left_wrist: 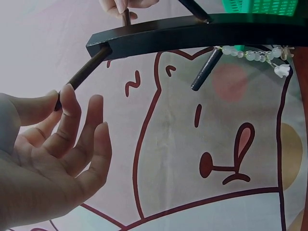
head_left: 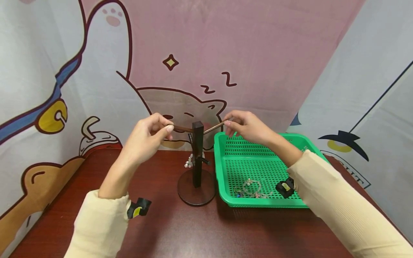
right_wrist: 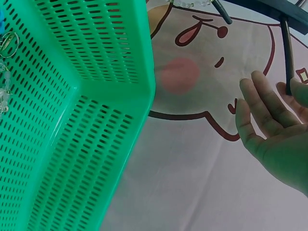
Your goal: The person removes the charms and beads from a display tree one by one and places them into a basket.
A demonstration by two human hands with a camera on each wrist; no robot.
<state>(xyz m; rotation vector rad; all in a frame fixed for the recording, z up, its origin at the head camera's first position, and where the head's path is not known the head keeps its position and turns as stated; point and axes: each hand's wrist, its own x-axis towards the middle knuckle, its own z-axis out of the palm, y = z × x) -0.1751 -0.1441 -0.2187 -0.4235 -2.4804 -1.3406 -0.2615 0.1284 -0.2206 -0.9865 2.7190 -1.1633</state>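
A dark wooden jewellery stand rises from a round base, with thin pegs sticking out of its post. My left hand pinches the tip of the upper left peg between thumb and index finger; the other fingers are loosely bent. On the opposite side, my right hand holds the end of the upper right peg between thumb and fingers. A white beaded bracelet with a flower charm hangs low on the stand, near the lower pegs.
To the right of the stand sits a green perforated plastic basket. Several beaded bracelets lie in its near left corner. Everything rests on a reddish-brown table. Behind hangs a cartoon-printed cloth.
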